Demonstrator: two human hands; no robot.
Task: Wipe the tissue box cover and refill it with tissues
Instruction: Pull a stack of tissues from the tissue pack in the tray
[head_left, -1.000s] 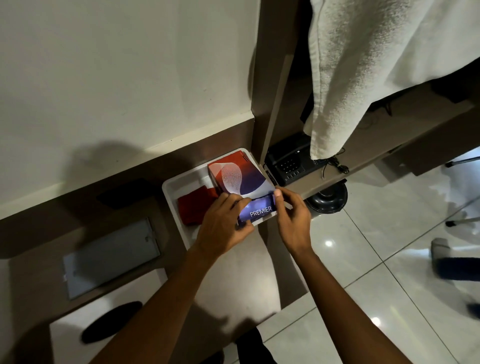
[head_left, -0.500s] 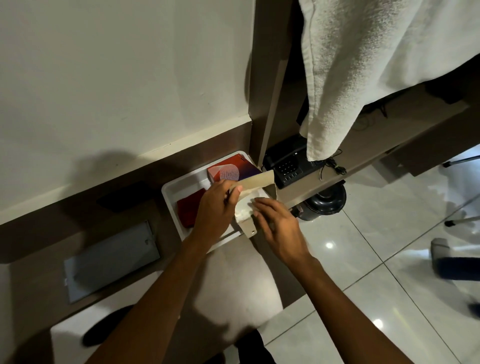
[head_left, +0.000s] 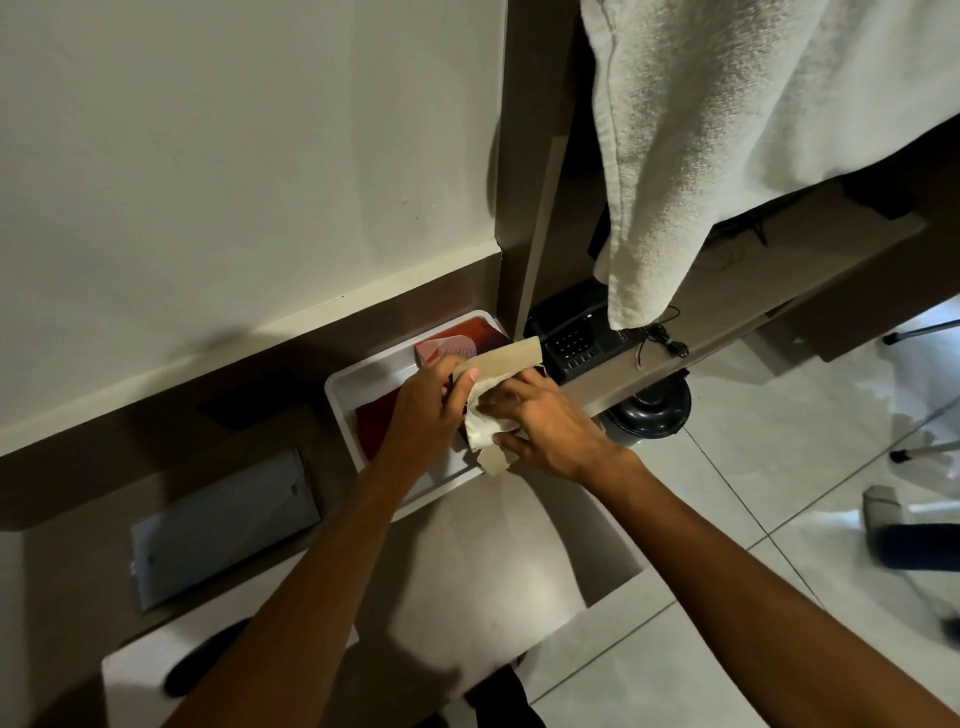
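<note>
A red and purple tissue carton (head_left: 467, 340) lies in a white tray (head_left: 345, 402) on the desk, its near end torn open with brown cardboard flaps (head_left: 506, 356) folded out. My left hand (head_left: 423, 408) presses the carton's open end and pinches the upper flap. My right hand (head_left: 545, 418) grips the white tissues (head_left: 478, 434) sticking out of that end. A dark red cover or pouch (head_left: 374, 421) lies in the tray to the left, partly hidden under my left hand.
A black desk phone (head_left: 571, 338) with its cord sits right of the tray. A white towel (head_left: 727, 140) hangs above it. A grey flat pad (head_left: 218, 525) lies on the desk at left. A black round bin (head_left: 652, 410) stands on the tiled floor below.
The carton's end, closed a second ago, has been torn open. My right hand has moved from the carton's corner into the opening and taken hold of the tissues.
</note>
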